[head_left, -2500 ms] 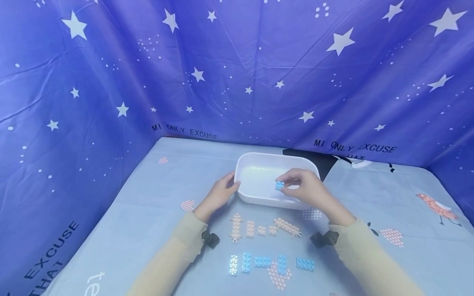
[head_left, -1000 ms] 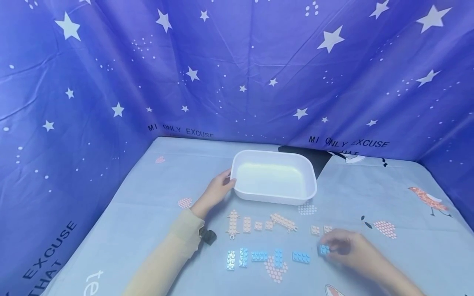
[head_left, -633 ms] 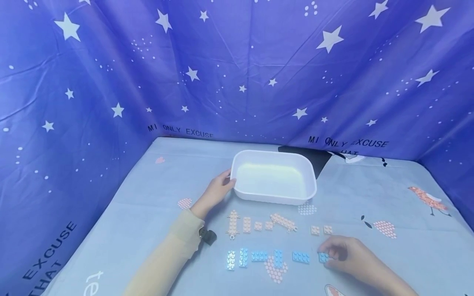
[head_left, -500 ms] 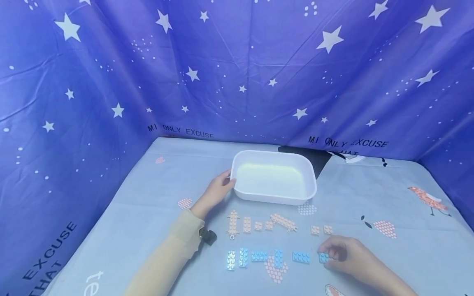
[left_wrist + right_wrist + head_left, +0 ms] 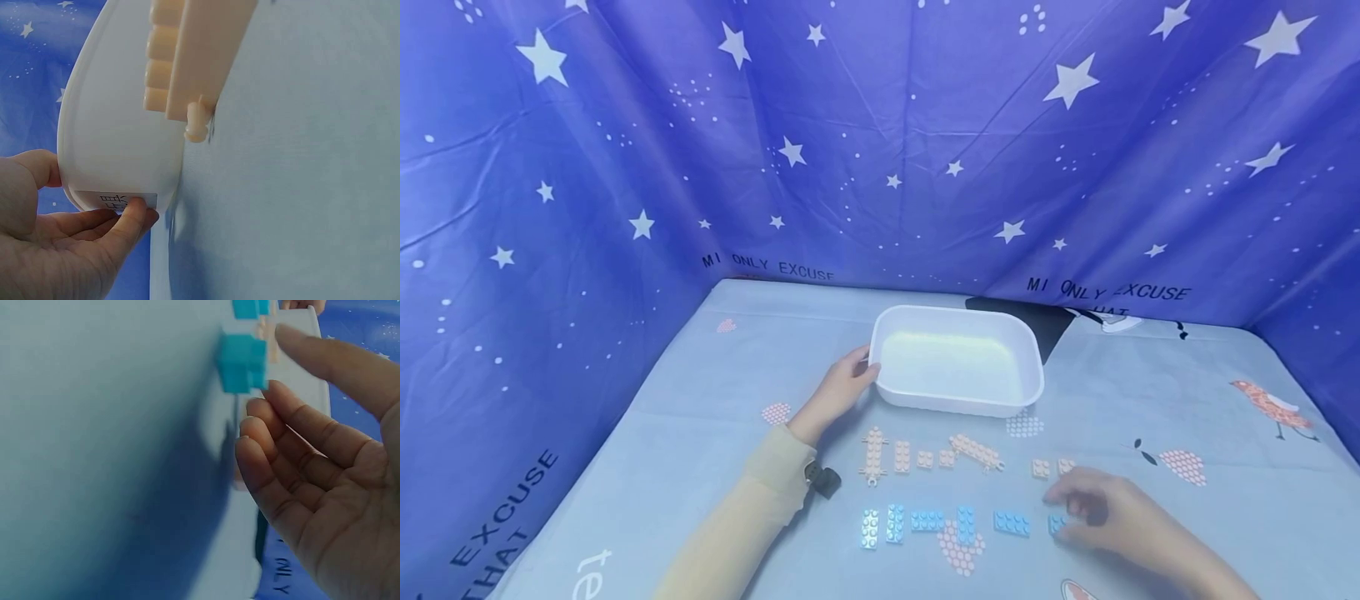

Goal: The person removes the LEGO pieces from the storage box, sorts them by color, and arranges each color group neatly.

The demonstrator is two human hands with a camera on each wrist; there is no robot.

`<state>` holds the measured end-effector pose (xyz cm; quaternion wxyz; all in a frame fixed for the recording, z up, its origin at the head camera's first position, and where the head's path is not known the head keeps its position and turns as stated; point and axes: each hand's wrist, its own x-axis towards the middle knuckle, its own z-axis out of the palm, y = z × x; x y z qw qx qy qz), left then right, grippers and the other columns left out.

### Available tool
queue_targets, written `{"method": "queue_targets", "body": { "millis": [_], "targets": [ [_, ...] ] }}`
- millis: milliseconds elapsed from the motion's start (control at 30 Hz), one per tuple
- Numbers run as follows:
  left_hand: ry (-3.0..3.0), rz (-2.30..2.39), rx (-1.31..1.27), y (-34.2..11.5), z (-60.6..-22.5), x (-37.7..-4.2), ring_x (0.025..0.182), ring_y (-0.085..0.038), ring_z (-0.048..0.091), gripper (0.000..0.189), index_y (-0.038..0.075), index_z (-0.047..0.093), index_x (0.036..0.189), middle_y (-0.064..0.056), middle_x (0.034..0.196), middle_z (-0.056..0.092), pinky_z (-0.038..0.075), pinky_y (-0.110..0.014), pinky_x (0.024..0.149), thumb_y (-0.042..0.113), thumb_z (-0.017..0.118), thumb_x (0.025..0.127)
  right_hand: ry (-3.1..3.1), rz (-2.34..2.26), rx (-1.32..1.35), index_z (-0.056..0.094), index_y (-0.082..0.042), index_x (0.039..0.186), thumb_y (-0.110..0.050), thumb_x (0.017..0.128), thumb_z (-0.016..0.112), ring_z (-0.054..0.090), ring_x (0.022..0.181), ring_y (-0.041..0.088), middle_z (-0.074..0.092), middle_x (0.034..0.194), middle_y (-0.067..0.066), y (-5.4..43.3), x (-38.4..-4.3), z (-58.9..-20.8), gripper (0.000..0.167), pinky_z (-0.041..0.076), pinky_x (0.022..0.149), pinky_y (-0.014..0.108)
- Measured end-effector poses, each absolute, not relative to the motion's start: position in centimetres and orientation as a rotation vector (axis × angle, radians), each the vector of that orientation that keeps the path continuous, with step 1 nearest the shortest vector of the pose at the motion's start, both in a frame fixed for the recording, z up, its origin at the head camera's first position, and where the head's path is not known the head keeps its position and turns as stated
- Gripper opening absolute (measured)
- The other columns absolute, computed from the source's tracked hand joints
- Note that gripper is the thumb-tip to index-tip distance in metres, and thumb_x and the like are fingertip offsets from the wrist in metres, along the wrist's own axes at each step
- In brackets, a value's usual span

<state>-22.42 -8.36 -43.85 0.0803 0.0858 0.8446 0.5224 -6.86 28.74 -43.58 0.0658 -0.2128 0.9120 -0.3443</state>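
My left hand (image 5: 838,392) grips the left end of a white plastic tub (image 5: 955,403), with the thumb at its rim and the fingers against its labelled outer wall (image 5: 125,150). Nothing lies in the tub. My right hand (image 5: 1112,512) hovers by a small blue toy brick (image 5: 1056,524) at the right end of a row of blue bricks (image 5: 927,522). In the right wrist view its thumb and fingers stand apart, with a gap between them and that brick (image 5: 240,365).
Between the tub and the blue row lie several cream bricks, among them a long one with side pegs (image 5: 873,457), a slanted one (image 5: 976,452) and two small ones by my right hand (image 5: 1041,468). A black patch (image 5: 1052,327) shows behind the tub. Starry blue curtains (image 5: 895,150) enclose the bed-like surface.
My right hand has carried the small blue brick from over the tub to the row's right end, set it down and let go, lifting slightly. My left hand has stayed on the tub.
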Motion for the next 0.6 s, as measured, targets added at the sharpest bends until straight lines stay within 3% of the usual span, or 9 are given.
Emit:
{"method": "queue_targets", "body": {
  "millis": [333, 500, 600],
  "targets": [
    [2.616, 1.529, 0.302, -8.4, -43.8, -22.5, 0.141, -0.033, 0.036, 0.051, 0.005, 0.043, 0.145, -0.016, 0.149, 0.044, 0.027, -0.05, 0.12, 0.028, 0.049, 0.1, 3.081, -1.018, -0.677, 0.071, -0.019, 0.101, -0.012, 0.076, 0.08, 0.062, 0.081, 0.001, 0.07, 0.095, -0.007, 28.4, -9.3, -41.5, 0.027, 0.056, 0.069, 0.021],
    [2.633, 1.522, 0.304, -8.3, -43.5, -22.5, 0.142, -0.032, 0.036, 0.05, 0.004, 0.043, 0.144, -0.015, 0.149, 0.044, 0.026, -0.048, 0.12, 0.028, 0.049, 0.1, 3.167, -1.064, -0.607, 0.069, -0.009, 0.111, -0.006, 0.079, 0.077, 0.06, 0.085, -0.003, 0.07, 0.106, 0.007, 28.6, -11.1, -41.0, 0.034, 0.054, 0.071, 0.014],
    [2.634, 1.52, 0.299, -8.2, -43.3, -22.6, 0.142, -0.031, 0.035, 0.05, 0.006, 0.043, 0.145, -0.014, 0.15, 0.043, 0.026, -0.047, 0.121, 0.029, 0.049, 0.1, 3.219, -1.043, -0.535, 0.065, -0.006, 0.12, -0.008, 0.083, 0.074, 0.061, 0.091, 0.005, 0.067, 0.115, 0.013, 28.9, -12.2, -40.6, 0.038, 0.054, 0.075, 0.016]
  ]
}}
